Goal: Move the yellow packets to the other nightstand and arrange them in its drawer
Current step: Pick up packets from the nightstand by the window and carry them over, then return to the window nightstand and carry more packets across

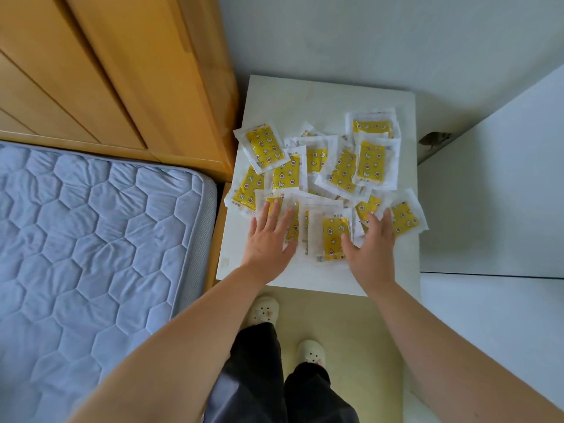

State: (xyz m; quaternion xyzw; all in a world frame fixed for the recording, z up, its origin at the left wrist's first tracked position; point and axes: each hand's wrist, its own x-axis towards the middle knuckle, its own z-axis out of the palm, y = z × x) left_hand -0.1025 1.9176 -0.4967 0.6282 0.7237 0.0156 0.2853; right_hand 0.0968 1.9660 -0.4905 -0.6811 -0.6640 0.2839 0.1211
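left grip (268,239) and right grip (370,248) are both spread flat, fingers straight and apart, nothing clamped in either one.

going across: the quilted mattress (91,239) sits just left of the desk (305,93), and the wooden headboard (106,71) runs off the desk's far-left corner. the left grip lies palm down on the near-left part of the desk, fingertips on a clear wrapper. the yellow packets (345,169) are all on the desk top, a loose overlapping scatter across its middle and near half, with a couple poking over the desk's left edge. the right grip is over the near-right bunch, thumb beside the packet in the near middle. it looks like it's touching them but i can't swear to it. right of the desk there's a white panel (503,193).

my read: this is the very first step, gathering the pile. none of them has gone to the other nightstand, which isn't in view. the next move probably calls for raking both grips inward to bunch the packets into one stack, then closing round it from both sides. the wrappers look slick, so i'd guess a loose squeeze lets some slide out or drop off the desk's left edge.
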